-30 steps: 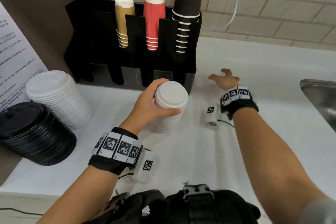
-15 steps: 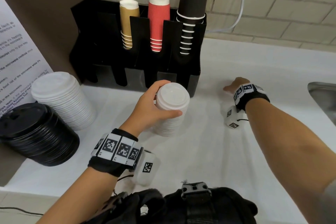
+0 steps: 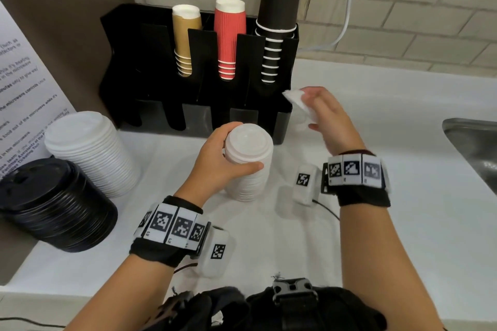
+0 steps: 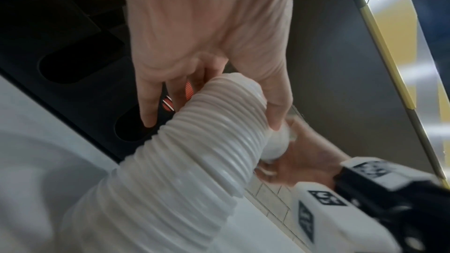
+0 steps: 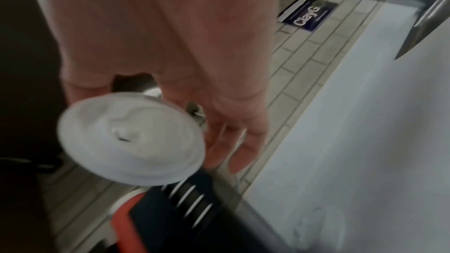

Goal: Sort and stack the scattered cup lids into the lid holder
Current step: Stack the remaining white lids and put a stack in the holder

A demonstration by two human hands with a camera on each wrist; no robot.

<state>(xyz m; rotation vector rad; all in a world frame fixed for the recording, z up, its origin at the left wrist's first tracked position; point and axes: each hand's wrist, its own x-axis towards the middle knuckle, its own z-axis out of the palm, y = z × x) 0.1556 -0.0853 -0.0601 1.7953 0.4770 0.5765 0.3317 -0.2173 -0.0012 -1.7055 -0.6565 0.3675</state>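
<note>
A tall stack of small white lids (image 3: 248,164) stands on the white counter in front of the black holder (image 3: 150,67). My left hand (image 3: 223,161) grips the top of that stack (image 4: 194,151), thumb on one side and fingers on the other. My right hand (image 3: 322,113) is raised to the right of the holder and pinches a single white lid (image 3: 298,102), tilted on edge. In the right wrist view that lid (image 5: 131,138) is blurred and faces the camera below my fingers (image 5: 233,141).
The holder carries tan cups (image 3: 185,40), red cups (image 3: 228,37) and a tall black cup stack (image 3: 279,13). At the left stand a larger white lid stack (image 3: 91,150) and a black lid stack (image 3: 53,201). A steel sink (image 3: 473,142) lies at the right edge.
My right hand has come back from the far right of the counter toward the holder, lifted, and now holds a white lid. The left hand stays on the stack.
</note>
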